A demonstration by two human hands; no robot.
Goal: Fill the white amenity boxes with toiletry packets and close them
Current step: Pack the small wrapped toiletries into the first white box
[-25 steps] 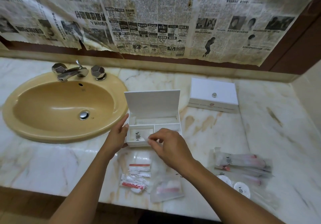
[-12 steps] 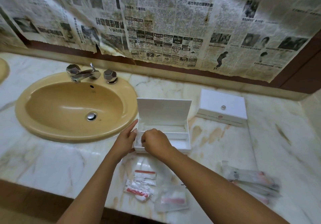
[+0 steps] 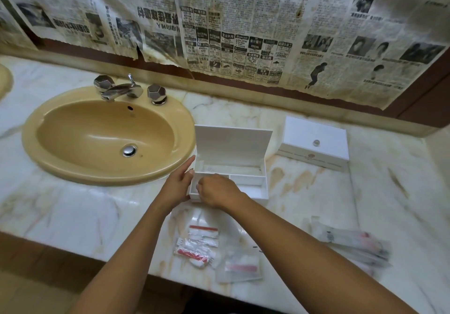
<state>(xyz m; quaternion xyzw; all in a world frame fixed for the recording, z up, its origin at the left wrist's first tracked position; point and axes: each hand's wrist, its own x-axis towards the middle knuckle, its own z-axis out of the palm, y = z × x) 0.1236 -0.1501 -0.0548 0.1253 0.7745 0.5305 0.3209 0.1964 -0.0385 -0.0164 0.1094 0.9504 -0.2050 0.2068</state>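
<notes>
An open white amenity box (image 3: 253,182) stands on the marble counter with its lid up, divided into compartments. My left hand (image 3: 177,184) rests with straight fingers against the box's left wall. My right hand (image 3: 216,192) reaches into the front left compartment with fingers curled; what it holds is hidden. A second white amenity box (image 3: 314,143) sits shut at the back right. Toiletry packets with red strips (image 3: 199,245) lie in front of the open box, beside a clear packet (image 3: 239,265). Long clear packets (image 3: 353,243) lie at the right.
A yellow oval sink (image 3: 107,138) with a chrome tap (image 3: 121,89) sits left of the open box. Old newspaper (image 3: 243,33) covers the wall behind. The counter's front edge (image 3: 73,248) runs below my arms.
My right hand has moved left and down into the front left compartment, covering the small packet seen there a second ago. The view has shifted left. My left hand stays on the box's side.
</notes>
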